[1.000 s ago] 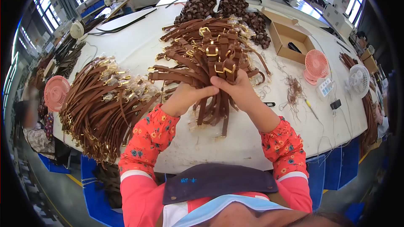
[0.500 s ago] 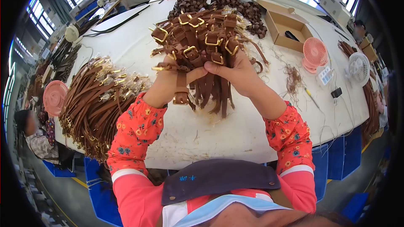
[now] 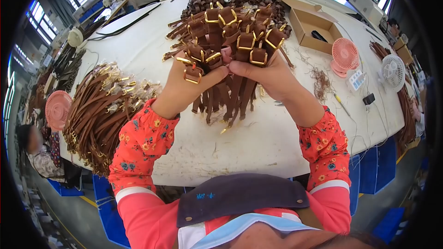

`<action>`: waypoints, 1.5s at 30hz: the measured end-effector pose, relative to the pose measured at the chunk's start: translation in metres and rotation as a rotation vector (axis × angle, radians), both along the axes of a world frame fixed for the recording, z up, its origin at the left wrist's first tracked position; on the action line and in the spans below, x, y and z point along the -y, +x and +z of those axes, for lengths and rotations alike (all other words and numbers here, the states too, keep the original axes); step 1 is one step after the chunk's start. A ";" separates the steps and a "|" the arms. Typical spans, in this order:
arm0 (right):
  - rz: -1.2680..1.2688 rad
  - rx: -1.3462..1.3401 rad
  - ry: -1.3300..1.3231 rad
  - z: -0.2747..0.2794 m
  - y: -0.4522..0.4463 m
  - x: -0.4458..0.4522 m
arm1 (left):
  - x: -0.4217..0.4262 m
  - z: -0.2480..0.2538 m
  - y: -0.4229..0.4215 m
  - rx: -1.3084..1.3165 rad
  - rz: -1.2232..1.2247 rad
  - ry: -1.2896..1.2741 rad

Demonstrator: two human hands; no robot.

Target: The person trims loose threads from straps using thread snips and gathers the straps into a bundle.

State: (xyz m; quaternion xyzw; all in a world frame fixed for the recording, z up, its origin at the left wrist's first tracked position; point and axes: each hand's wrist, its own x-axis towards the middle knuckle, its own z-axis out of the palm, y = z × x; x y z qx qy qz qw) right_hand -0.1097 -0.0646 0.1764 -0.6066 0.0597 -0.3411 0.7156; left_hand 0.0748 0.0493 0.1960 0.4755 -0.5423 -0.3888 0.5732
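Clamped in the fingers of bare left hand (image 3: 184, 85) and right hand (image 3: 277, 77), one bundle of brown gold-buckled straps (image 3: 242, 56), above one white table (image 3: 226, 152), two round pink plastic fans (image 3: 345, 54), one open tan cardboard box (image 3: 304, 20), one black object (image 3: 318, 36) inside.

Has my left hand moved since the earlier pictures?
Yes: your left hand has shifted left in view, nearer the left strap pile.

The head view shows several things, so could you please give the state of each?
Left hand: gripping strap bundle
Right hand: gripping strap bundle
Strap bundle: held, buckle ends up
Left strap pile: heaped on table
Cardboard box: open, dark object inside
Right pink fan: standing, cannot tell whether running
White fan: cannot tell whether running
Yellow-handled tool: lying on table
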 end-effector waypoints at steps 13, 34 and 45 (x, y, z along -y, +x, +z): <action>-0.256 -0.602 -0.881 0.008 -0.026 0.013 | -0.008 0.004 0.042 0.254 0.085 0.278; -0.341 -0.522 -0.393 0.072 -0.107 0.032 | -0.001 0.041 0.010 0.106 0.039 0.006; -0.107 0.035 -0.143 0.073 -0.127 0.014 | -0.010 0.058 0.006 -0.396 -0.357 -0.039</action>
